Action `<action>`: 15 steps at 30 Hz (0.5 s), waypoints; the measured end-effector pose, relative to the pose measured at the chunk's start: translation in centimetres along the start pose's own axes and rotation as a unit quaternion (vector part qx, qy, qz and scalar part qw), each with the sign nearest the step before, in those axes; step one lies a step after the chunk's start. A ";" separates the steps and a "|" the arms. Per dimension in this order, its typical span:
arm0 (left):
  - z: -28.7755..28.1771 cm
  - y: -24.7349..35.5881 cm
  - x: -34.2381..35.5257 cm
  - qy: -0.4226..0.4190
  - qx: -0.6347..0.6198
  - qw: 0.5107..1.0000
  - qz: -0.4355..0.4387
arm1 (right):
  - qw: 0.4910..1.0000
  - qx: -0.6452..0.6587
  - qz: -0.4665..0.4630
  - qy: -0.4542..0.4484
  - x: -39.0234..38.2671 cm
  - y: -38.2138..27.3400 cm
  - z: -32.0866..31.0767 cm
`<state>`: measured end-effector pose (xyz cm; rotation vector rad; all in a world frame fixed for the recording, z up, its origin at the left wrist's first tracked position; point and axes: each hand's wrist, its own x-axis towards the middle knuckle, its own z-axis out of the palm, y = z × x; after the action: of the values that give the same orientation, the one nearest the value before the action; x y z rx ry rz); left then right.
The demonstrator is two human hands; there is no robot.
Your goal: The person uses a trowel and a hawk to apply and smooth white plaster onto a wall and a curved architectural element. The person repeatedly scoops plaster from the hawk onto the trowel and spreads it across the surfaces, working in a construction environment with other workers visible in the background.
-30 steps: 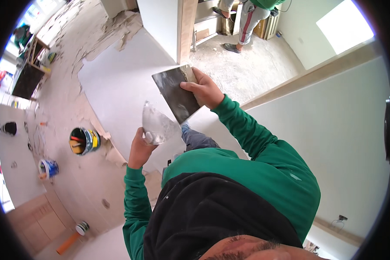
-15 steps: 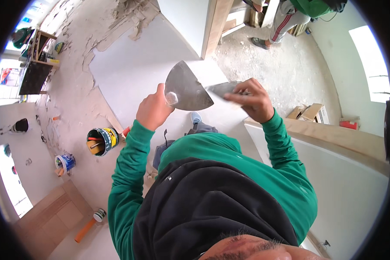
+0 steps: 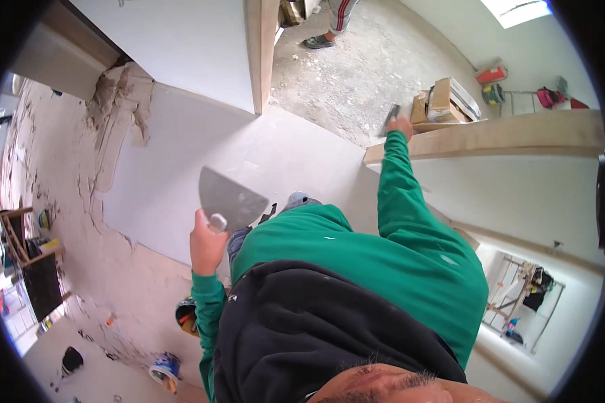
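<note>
My left hand (image 3: 207, 247) is closed round the handle of a wide putty knife (image 3: 231, 197), whose flared grey blade points up and away from my body. Stretched out to the far right, my right hand (image 3: 401, 125) grips a smaller putty knife (image 3: 390, 118). Its dark blade is partly seen beside the end of a pale wooden door frame (image 3: 491, 138), and I cannot tell whether it touches the wood. The fingers of this hand are small and partly hidden.
Beyond the frame lie torn cardboard boxes (image 3: 450, 101) and a red box (image 3: 493, 71). Another person's leg (image 3: 340, 17) shows at the top. A dark bucket (image 3: 187, 316) stands by my left forearm, a white-and-blue bucket (image 3: 165, 368) lower left. Ahead rises a wood-edged wall (image 3: 260, 60).
The two putty knives, close together before, are now far apart. My right hand has reached out toward the door frame; my left hand has moved left and lower. The view has turned.
</note>
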<state>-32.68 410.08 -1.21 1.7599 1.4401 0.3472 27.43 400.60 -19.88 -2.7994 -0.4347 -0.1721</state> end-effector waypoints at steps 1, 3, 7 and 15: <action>-2.2 -1.9 -0.3 0.010 -0.016 0.999 -0.027 | 0.991 0.038 0.127 -0.006 -2.6 -0.6 1.1; -6.3 -6.3 -0.6 0.030 -0.006 0.998 -0.062 | 0.976 0.062 0.206 0.015 -8.1 -1.0 2.5; -13.3 -18.3 -2.0 0.065 -0.128 0.973 -0.182 | 0.978 0.008 0.179 -0.107 -22.7 -3.9 7.2; -28.6 -28.0 0.1 0.223 -0.166 0.958 -0.068 | 0.853 -0.283 -0.218 -0.381 -34.0 -14.9 17.8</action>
<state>-70.69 422.37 -3.62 1.3529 1.6861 0.9020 -8.21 410.30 -38.18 -3.1697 -1.4011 0.8962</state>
